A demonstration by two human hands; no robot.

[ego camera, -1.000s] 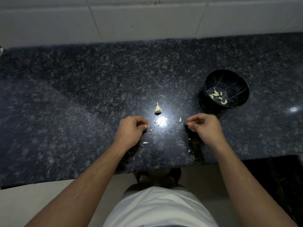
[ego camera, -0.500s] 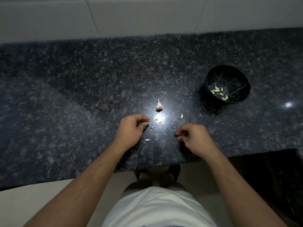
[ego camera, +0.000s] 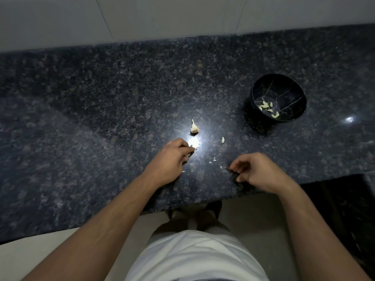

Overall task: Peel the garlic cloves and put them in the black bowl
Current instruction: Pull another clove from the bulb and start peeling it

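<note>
I am standing in a home kitchen. In front of me a dark speckled granite tabletop [ego camera: 101, 110] runs up against a wall of large pale tiles [ego camera: 60, 17] with thin grout lines. On the stone lie a garlic piece [ego camera: 194, 127], a loose clove [ego camera: 222, 139] and bits of skin, and a black bowl [ego camera: 284, 86] holds peeled cloves [ego camera: 267, 108]. Below its edge shows a light floor [ego camera: 253, 216].

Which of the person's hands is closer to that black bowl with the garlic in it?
The right hand: it sits below and left of the black bowl. The left hand lies farther left, past the light glare.
</note>
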